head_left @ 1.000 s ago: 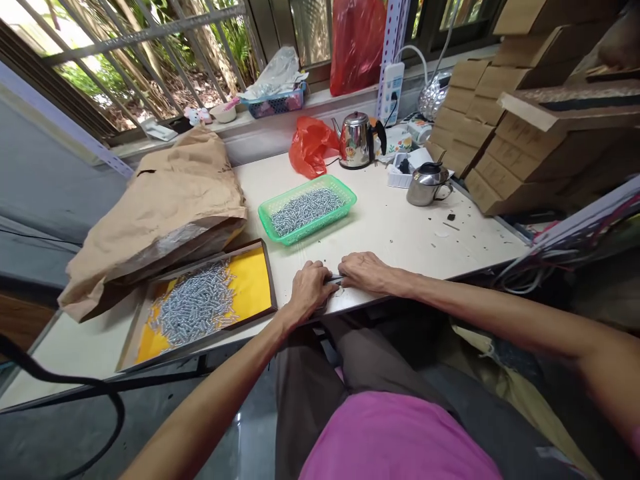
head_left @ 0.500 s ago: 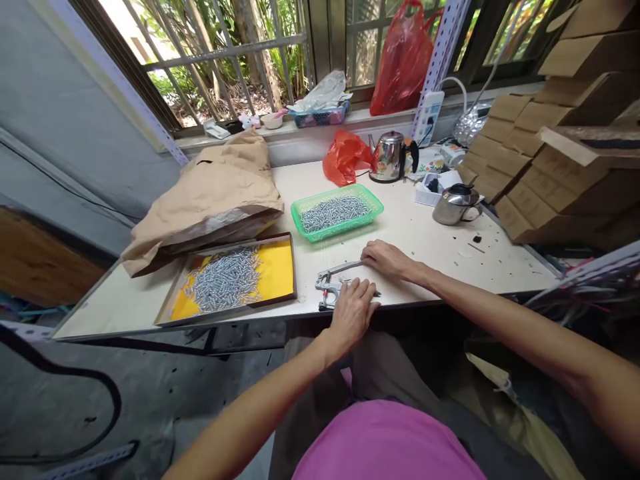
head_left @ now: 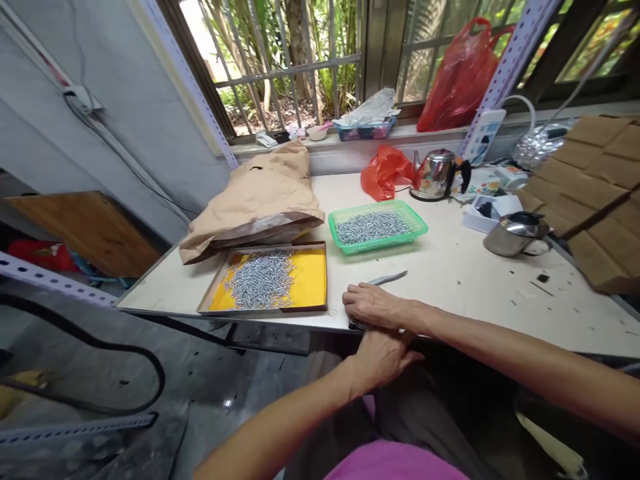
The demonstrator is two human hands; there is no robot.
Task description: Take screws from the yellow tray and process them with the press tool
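On the table's front edge lies a grey metal plier-like hand tool (head_left: 389, 277), one handle pointing away to the right. My right hand (head_left: 374, 305) covers the tool's head, its fingers bent down over it. Just below, my left hand (head_left: 381, 359) reaches in under my right hand at the edge, thumb stuck out to the right; its other fingers are hidden. Ahead is a green plastic basket (head_left: 417, 233) of small silvery metal pieces (head_left: 373, 228). A shallow cardboard tray (head_left: 326, 280) with a yellow lining holds a heap of similar pieces (head_left: 261, 280) to the left.
A large brown paper sack (head_left: 260, 193) lies behind the tray. At the back are a red plastic bag (head_left: 385, 175) and a steel kettle (head_left: 434, 179). A small metal pot (head_left: 515, 235) and cardboard boxes (head_left: 595, 193) stand at right; black scraps lie near them.
My right hand has left the tool's upper handle and moved left onto its head, over my left hand. My left hand has slid down toward the table edge. The view has turned left.
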